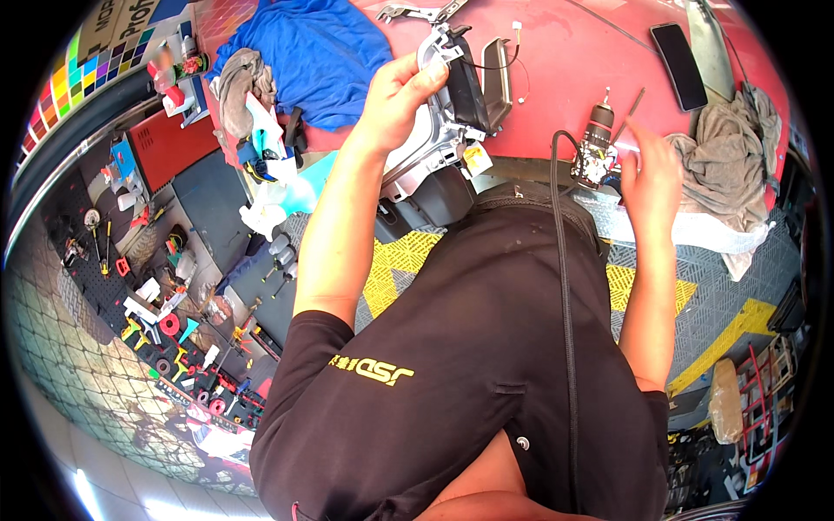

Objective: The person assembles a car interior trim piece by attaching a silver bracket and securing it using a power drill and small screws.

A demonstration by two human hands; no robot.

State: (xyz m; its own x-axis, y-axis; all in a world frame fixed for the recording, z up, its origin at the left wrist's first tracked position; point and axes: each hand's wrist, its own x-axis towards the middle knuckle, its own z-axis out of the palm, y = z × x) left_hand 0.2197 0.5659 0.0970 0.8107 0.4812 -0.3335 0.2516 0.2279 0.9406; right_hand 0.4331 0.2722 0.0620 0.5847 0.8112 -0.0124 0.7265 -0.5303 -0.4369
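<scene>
My left hand (395, 108) is closed on the upper silver bracket of a black-and-silver car part (421, 143). A thin cable with a white plug (517, 27) runs out of its right side, and a small yellow label (476, 160) shows low on it. At the right, my right hand (653, 178) is raised beside a power drill (597, 130) with a dark chuck and a bit pointing away. A slim dark rod (631, 113) slants by the fingertips; whether they touch it is unclear, as the fingers are smeared by motion.
The red panel (573, 52) in front bears a blue cloth (304, 56), a phone (679, 68) and a grey rag (725, 161). A black cord (563, 286) hangs down over my shirt. Tools crowd a board (187, 347) at the left.
</scene>
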